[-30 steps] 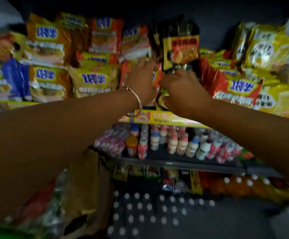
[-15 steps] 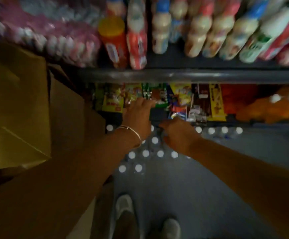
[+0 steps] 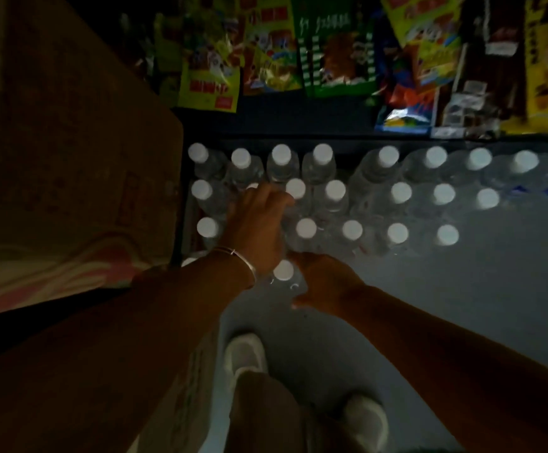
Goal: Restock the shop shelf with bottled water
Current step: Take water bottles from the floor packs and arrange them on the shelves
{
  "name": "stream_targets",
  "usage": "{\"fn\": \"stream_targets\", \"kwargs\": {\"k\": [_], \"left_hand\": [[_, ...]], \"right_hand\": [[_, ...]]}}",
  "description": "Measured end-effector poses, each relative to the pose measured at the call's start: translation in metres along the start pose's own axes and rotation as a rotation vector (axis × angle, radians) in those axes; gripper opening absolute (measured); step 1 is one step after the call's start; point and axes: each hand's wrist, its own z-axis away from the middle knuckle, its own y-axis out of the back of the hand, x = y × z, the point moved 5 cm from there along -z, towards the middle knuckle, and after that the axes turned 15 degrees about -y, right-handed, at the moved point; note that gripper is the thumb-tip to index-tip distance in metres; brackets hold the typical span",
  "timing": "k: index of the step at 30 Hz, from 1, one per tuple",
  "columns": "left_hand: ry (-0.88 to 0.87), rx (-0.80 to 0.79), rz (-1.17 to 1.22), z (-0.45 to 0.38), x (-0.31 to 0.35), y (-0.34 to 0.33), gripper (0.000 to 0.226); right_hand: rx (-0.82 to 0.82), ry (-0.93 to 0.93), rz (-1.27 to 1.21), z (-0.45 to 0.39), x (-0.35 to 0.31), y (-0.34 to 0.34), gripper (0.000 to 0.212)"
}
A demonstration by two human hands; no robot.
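Several clear water bottles with white caps (image 3: pixel 400 193) stand in rows at floor level under the snack shelf. My left hand (image 3: pixel 255 223), with a bracelet at the wrist, reaches down among the left rows, its fingers curled over a bottle whose cap (image 3: pixel 251 186) just shows past the knuckles. My right hand (image 3: pixel 326 281) grips the nearest bottle (image 3: pixel 284 271), which stands apart in front of the rows, close to my left wrist. The bottle bodies are dim and hard to make out.
A big cardboard box (image 3: pixel 80 158) stands at the left, right against the bottles. Above the bottles, a dark shelf edge (image 3: pixel 299 119) carries snack packets (image 3: pixel 334 57). Grey floor (image 3: pixel 462 305) lies to the right. My two light shoes (image 3: pixel 245 358) are below my arms.
The view dropped from the noodle shelf to the floor-level bottles. Both hands came down from the upper packets; the left now lies among the bottles and the right holds the front one.
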Motion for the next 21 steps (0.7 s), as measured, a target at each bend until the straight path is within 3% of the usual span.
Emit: {"fn": "stream_targets", "kwargs": {"k": [4,8,11,16,21], "left_hand": [[-0.012,-0.037,-0.019,0.001,-0.012,-0.016,0.056],[-0.007,-0.066,-0.068,0.002,-0.016,-0.022,0.062],[-0.007,-0.078,-0.072,0.002,-0.013,-0.016,0.062],[-0.035,-0.051,0.016,-0.001,0.011,0.027,0.052],[-0.057,-0.037,0.143,-0.008,0.059,0.109,0.049]], "right_hand": [[0.052,-0.057,0.023,-0.026,-0.001,-0.022,0.086],[0.146,-0.089,0.003,-0.032,-0.006,-0.024,0.059],[0.188,-0.061,0.000,-0.022,-0.008,-0.011,0.051],[0.223,0.031,0.020,0.023,-0.012,0.047,0.045],[0.234,0.098,-0.032,0.100,-0.021,0.147,0.045]]}}
